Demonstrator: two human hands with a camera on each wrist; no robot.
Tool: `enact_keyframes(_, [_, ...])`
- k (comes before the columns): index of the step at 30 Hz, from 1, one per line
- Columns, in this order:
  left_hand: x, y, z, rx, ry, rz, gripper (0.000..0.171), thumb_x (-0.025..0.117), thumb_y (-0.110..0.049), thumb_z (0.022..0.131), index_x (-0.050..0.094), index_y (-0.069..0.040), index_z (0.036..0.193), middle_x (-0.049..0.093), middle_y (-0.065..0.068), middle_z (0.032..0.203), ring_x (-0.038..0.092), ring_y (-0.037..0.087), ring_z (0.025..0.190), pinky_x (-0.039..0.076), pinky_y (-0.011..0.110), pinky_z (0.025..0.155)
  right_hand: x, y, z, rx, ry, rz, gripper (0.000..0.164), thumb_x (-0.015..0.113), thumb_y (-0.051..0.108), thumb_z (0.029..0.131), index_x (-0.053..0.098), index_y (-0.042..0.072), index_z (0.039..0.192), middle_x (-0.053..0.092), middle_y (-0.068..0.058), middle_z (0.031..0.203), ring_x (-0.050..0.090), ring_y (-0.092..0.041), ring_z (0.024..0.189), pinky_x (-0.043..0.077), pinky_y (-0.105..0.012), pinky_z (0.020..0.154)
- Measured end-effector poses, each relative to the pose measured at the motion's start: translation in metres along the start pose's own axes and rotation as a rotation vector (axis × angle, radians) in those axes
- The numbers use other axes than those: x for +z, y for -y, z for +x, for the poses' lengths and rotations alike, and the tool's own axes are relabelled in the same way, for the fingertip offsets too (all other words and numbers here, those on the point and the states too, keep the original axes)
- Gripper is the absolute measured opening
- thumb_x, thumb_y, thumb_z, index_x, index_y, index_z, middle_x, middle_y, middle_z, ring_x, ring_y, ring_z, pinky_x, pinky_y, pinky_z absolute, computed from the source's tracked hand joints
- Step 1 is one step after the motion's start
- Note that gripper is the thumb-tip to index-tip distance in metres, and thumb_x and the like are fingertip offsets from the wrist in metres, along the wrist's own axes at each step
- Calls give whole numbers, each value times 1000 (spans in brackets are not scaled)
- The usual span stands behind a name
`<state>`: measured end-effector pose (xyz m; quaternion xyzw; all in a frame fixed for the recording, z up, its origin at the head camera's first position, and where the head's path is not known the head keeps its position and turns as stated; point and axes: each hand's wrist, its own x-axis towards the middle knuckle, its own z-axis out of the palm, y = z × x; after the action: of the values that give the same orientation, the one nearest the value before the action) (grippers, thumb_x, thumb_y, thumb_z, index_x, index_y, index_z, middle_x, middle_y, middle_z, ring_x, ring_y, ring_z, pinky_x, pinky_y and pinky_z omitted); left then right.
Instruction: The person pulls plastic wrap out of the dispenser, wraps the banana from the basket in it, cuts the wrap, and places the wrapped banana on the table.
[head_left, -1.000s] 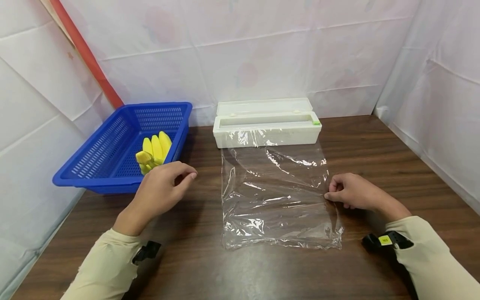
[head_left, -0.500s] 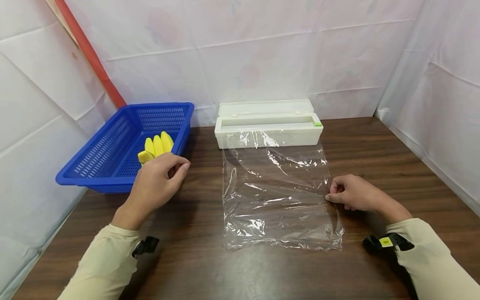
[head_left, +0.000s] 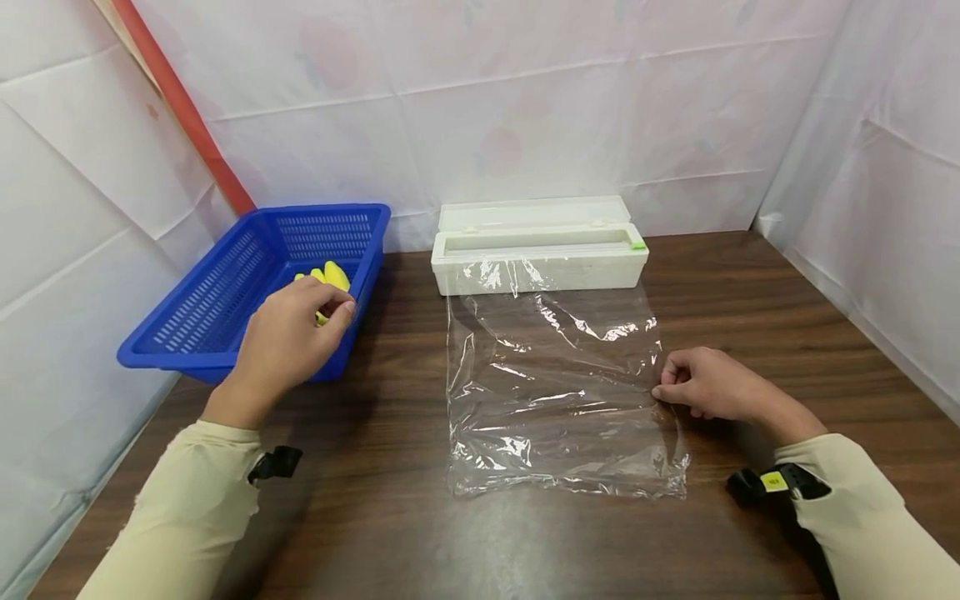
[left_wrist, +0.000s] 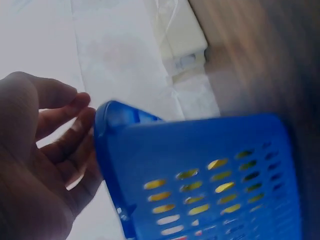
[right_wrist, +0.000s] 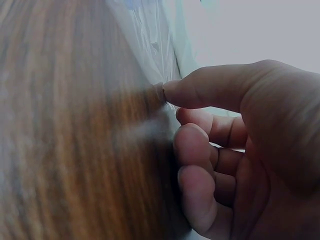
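My left hand (head_left: 288,337) hangs over the near right side of a blue plastic basket (head_left: 176,360), fingers loosely curled and holding nothing. Partly behind that hand, yellow bananas (head_left: 337,276) lie inside the basket. In the left wrist view the fingertips are close beside the basket's rim (left_wrist: 102,117); whether they touch it I cannot tell. With thumb and fingers, my right hand (head_left: 708,383) pinches the right edge of a sheet of clear plastic wrap (head_left: 555,375) spread on the table. The sheet runs out of a white wrap dispenser box (head_left: 540,271), whose lid stands raised.
The dark wooden table (head_left: 510,550) carries the basket at left and the dispenser at the back. White sheeting (head_left: 525,100) walls off the back and both sides. A red strip (head_left: 183,108) slants down behind the basket.
My left hand has moved left and up, from beside the basket to over its edge, covering more of the bananas. The right hand and the plastic wrap have stayed in place.
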<state>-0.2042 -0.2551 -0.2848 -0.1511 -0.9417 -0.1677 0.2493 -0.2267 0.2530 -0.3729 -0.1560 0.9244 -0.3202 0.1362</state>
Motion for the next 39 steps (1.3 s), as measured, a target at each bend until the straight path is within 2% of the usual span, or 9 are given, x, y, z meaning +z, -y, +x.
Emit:
enact_keyframes(5, [-11,5,11,-73,150,9,22,62,-20,99,74,-3,108,68,14,102,62,32,93,51,53,76,-2,0,0,5,5,-8,23,74,24,91,58,11,82,53,0,61,54,-17,53,47,-34,46])
enact_keyframes(9, [-14,11,17,-114,250,0,28,56,-20,102,71,0,115,68,19,106,60,34,95,49,56,82,-2,1,0,3,11,-9,23,74,24,91,58,10,82,52,0,61,53,-17,53,47,-34,46])
enact_keyframes(14, [-14,19,19,-162,318,25,33,49,-20,104,70,2,117,69,19,104,61,35,92,49,55,81,0,2,0,-4,10,-1,23,73,24,91,58,10,81,52,0,61,53,-17,53,47,-34,45])
enact_keyframes(21, [-17,33,22,-199,415,64,35,53,-24,102,68,2,119,69,20,108,61,36,97,48,58,86,1,2,1,-9,3,-5,23,74,25,91,59,11,81,53,0,61,54,-17,53,47,-35,46])
enact_keyframes(24, [-19,39,24,-197,474,73,38,54,-26,102,65,4,123,68,22,111,61,37,99,48,59,88,1,2,2,-10,2,-8,23,74,26,91,59,11,82,53,0,61,54,-17,53,47,-35,46])
enact_keyframes(29, [-20,45,28,-170,532,106,37,54,-22,101,65,5,124,68,23,111,61,37,97,48,60,89,3,2,3,-15,7,-11,23,74,26,92,59,11,82,54,0,63,54,-17,54,47,-35,46])
enact_keyframes(35, [-20,50,36,-166,667,135,41,56,-26,102,63,6,127,66,27,115,61,42,104,48,62,91,4,2,4,-22,0,-26,23,73,26,92,59,12,81,54,0,64,54,-17,54,47,-35,46])
enact_keyframes(39, [-19,51,45,-139,731,178,42,57,-28,101,64,5,126,65,28,116,61,43,107,47,63,92,4,2,4,-24,-7,-27,23,73,26,92,60,12,81,54,0,64,54,-17,54,46,-34,46])
